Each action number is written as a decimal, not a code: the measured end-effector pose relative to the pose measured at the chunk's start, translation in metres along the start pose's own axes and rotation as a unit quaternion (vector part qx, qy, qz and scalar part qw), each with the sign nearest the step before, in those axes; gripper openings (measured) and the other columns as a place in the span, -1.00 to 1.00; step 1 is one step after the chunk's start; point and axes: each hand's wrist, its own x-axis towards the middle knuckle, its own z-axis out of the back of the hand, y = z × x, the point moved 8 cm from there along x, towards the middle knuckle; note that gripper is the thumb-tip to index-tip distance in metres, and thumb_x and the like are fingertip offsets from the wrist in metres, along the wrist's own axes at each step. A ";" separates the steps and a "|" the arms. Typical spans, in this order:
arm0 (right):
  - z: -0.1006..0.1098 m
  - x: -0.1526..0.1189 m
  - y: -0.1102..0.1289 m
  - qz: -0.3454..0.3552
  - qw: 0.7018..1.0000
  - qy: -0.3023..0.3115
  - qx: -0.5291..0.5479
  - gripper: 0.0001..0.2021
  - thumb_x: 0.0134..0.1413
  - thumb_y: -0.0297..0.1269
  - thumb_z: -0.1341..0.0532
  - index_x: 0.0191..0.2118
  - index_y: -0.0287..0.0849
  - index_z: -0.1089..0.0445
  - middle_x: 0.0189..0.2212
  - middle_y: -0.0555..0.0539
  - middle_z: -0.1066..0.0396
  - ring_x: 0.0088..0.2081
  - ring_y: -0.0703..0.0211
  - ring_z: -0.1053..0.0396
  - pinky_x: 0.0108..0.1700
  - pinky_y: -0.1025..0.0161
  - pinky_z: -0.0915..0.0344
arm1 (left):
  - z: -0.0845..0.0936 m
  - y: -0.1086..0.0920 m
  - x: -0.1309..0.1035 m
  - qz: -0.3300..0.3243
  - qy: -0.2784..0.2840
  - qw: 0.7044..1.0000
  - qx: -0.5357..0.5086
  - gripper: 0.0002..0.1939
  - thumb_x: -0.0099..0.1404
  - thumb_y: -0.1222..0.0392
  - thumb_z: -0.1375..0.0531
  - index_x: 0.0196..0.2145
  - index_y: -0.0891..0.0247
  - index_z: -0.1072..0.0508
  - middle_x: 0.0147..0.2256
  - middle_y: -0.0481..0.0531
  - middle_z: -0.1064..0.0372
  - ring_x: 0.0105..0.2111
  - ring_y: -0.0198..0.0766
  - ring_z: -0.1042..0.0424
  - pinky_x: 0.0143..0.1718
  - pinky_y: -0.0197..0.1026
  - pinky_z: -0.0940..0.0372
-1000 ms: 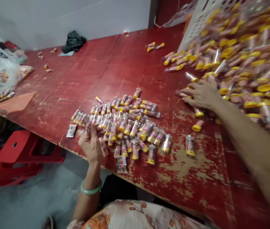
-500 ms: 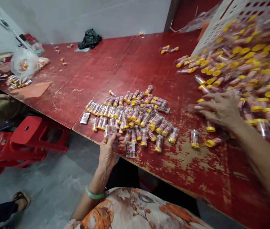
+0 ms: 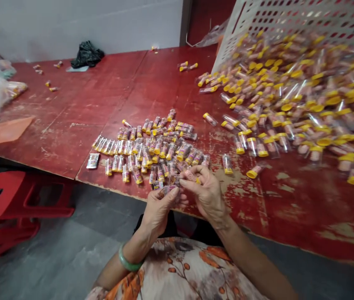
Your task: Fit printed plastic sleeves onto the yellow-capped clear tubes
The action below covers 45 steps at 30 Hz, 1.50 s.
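Observation:
My left hand [image 3: 159, 210] pinches a small printed plastic sleeve [image 3: 167, 190] just above the table's front edge. Close against it, my right hand [image 3: 210, 198] grips a small clear tube [image 3: 189, 175] with a yellow cap, partly covered by the fingers. The two hands meet at the sleeve; whether the tube's end is inside it I cannot tell. Behind them lie many printed, yellow-capped tubes [image 3: 147, 152], grouped loosely in rows. A flat printed packet [image 3: 93, 161] rests at their left. Two tubes, one upright [image 3: 227, 163] and one lying [image 3: 254, 171], are to the right.
A large heap of yellow-capped tubes [image 3: 273, 100] spills from a white perforated basket [image 3: 227, 48] onto the red table [image 3: 101, 100]. Farther back are a black plastic bag [image 3: 86, 54] and a few stray tubes [image 3: 188, 66]. A red stool [image 3: 1, 193] stands at left.
My right hand has come from the heap leftward to my left hand, now with a tube in it. The view has turned to the right.

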 end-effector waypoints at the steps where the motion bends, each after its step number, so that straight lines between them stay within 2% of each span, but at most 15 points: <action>1: 0.000 0.000 0.000 -0.011 1.000 -0.009 0.008 -0.66 -0.28 -0.27 -0.39 -0.38 -0.11 -0.22 -0.46 0.06 -0.39 -0.52 0.30 -0.30 -0.49 0.31 -0.25 | -0.002 0.002 -0.001 0.006 0.014 1.000 0.010 -0.73 0.03 0.10 -0.37 -0.39 0.38 -0.57 -0.49 0.12 -0.51 -0.51 -0.25 -0.48 -0.41 -0.24 -0.38; 5: 0.004 0.005 0.006 -0.042 0.999 0.002 0.028 -0.67 -0.41 -0.37 -0.40 -0.45 -0.16 -0.26 -0.54 0.09 -0.33 -0.52 0.34 -0.26 -0.48 0.36 -0.20 | 0.002 0.005 -0.003 0.022 0.038 0.999 0.032 -0.62 -0.07 0.01 -0.40 -0.40 0.40 -0.55 -0.46 0.15 -0.51 -0.52 -0.23 -0.47 -0.46 -0.23 -0.39; 9: 0.007 0.006 0.001 -0.089 0.995 0.028 0.039 -0.67 -0.45 -0.39 -0.41 -0.47 -0.17 -0.28 -0.57 0.12 -0.28 -0.56 0.38 -0.19 -0.51 0.38 -0.15 | 0.020 0.005 0.002 0.022 -0.016 0.999 0.037 -0.56 -0.12 -0.03 -0.41 -0.40 0.41 -0.55 -0.46 0.14 -0.50 -0.54 -0.25 -0.46 -0.53 -0.26 -0.37; 11: 0.008 0.006 -0.002 -0.089 0.995 0.027 0.030 -0.66 -0.46 -0.39 -0.42 -0.46 -0.17 -0.28 -0.56 0.12 -0.28 -0.55 0.37 -0.19 -0.50 0.38 -0.14 | 0.021 0.006 0.004 0.020 -0.022 0.999 0.038 -0.58 -0.10 -0.02 -0.41 -0.39 0.40 -0.56 -0.44 0.13 -0.51 -0.52 -0.26 -0.45 -0.53 -0.26 -0.37; 16: 0.013 0.005 0.004 -0.021 0.999 0.038 -0.030 -0.74 -0.30 -0.31 -0.40 -0.42 -0.13 -0.33 -0.46 0.05 -0.34 -0.39 0.25 -0.30 -0.33 0.30 -0.27 | 0.008 0.002 0.004 0.000 -0.004 1.000 0.010 -0.79 -0.09 0.20 -0.43 -0.50 0.37 -0.55 -0.47 0.05 -0.52 -0.46 -0.33 -0.46 -0.33 -0.29 -0.35; 19: 0.026 -0.003 0.014 0.060 0.995 0.042 -0.062 -0.84 -0.11 -0.23 -0.33 -0.34 -0.09 -0.41 -0.34 0.00 -0.37 -0.23 0.16 -0.34 -0.14 0.19 -0.30 | 0.010 -0.001 0.004 -0.010 -0.042 0.999 -0.007 -0.78 -0.13 0.22 -0.44 -0.54 0.37 -0.53 -0.52 0.01 -0.49 -0.50 -0.37 -0.43 -0.37 -0.32 -0.32; 21: 0.038 -0.014 0.021 0.121 0.987 0.039 -0.102 -0.89 -0.01 -0.23 -0.28 -0.29 -0.07 -0.44 -0.29 -0.02 -0.36 -0.18 0.14 -0.33 -0.10 0.17 -0.28 | 0.013 -0.004 0.004 -0.018 -0.072 0.997 -0.021 -0.75 -0.17 0.21 -0.46 -0.55 0.37 -0.52 -0.56 -0.02 -0.45 -0.54 -0.39 -0.41 -0.43 -0.33 -0.30; 24: 0.047 -0.039 0.026 0.170 0.967 0.060 -0.178 -0.89 0.06 -0.27 -0.24 -0.25 -0.05 -0.45 -0.25 -0.04 -0.35 -0.17 0.13 -0.33 -0.11 0.17 -0.28 | 0.015 -0.006 0.004 -0.025 -0.101 0.993 -0.055 -0.70 -0.24 0.21 -0.48 -0.58 0.35 -0.47 -0.59 -0.09 -0.41 -0.58 -0.43 -0.37 -0.47 -0.34 -0.29; 28: 0.036 -0.069 0.033 0.243 0.916 0.092 -0.305 -0.81 0.06 -0.35 -0.24 -0.16 -0.08 -0.43 -0.26 -0.07 -0.38 -0.20 0.14 -0.36 -0.14 0.17 -0.30 | 0.010 -0.004 0.004 -0.027 -0.108 0.989 -0.095 -0.68 -0.22 0.19 -0.47 -0.53 0.32 -0.45 -0.54 -0.11 -0.42 -0.56 -0.40 -0.40 -0.48 -0.33 -0.30; 33: 0.022 -0.084 0.045 0.371 0.834 0.029 -0.408 -0.71 0.01 -0.45 -0.27 -0.10 -0.15 -0.41 -0.32 -0.10 -0.36 -0.28 0.16 -0.35 -0.25 0.19 -0.33 | -0.006 -0.001 0.002 -0.032 -0.054 0.990 -0.128 -0.74 -0.09 0.20 -0.43 -0.42 0.30 -0.50 -0.45 -0.06 -0.49 -0.48 -0.35 -0.45 -0.36 -0.28 -0.35; 39: 0.016 -0.096 0.046 0.439 0.749 -0.028 -0.496 -0.66 0.00 -0.46 -0.27 -0.04 -0.20 -0.36 -0.28 -0.17 -0.37 -0.29 0.13 -0.38 -0.29 0.20 -0.38 | -0.015 0.000 -0.001 -0.040 -0.032 0.987 -0.155 -0.79 -0.02 0.25 -0.40 -0.38 0.29 -0.51 -0.36 -0.03 -0.52 -0.35 -0.31 -0.49 -0.21 -0.25 -0.36; 41: 0.015 -0.099 0.045 0.441 0.739 -0.040 -0.508 -0.65 -0.01 -0.46 -0.28 -0.05 -0.22 -0.35 -0.29 -0.17 -0.38 -0.30 0.13 -0.39 -0.31 0.22 -0.39 | -0.013 0.001 -0.002 -0.047 -0.034 0.986 -0.154 -0.80 0.00 0.26 -0.39 -0.38 0.30 -0.50 -0.38 -0.05 -0.50 -0.37 -0.34 -0.48 -0.23 -0.27 -0.36; 45: 0.013 -0.101 0.044 0.439 0.756 -0.054 -0.483 -0.63 0.00 -0.44 -0.28 -0.02 -0.20 -0.31 -0.28 -0.17 -0.42 -0.26 0.09 -0.42 -0.27 0.18 -0.43 | -0.008 0.005 -0.002 -0.036 -0.045 0.991 -0.121 -0.75 -0.02 0.21 -0.40 -0.35 0.29 -0.49 -0.44 -0.10 -0.46 -0.49 -0.38 -0.43 -0.46 -0.31 -0.35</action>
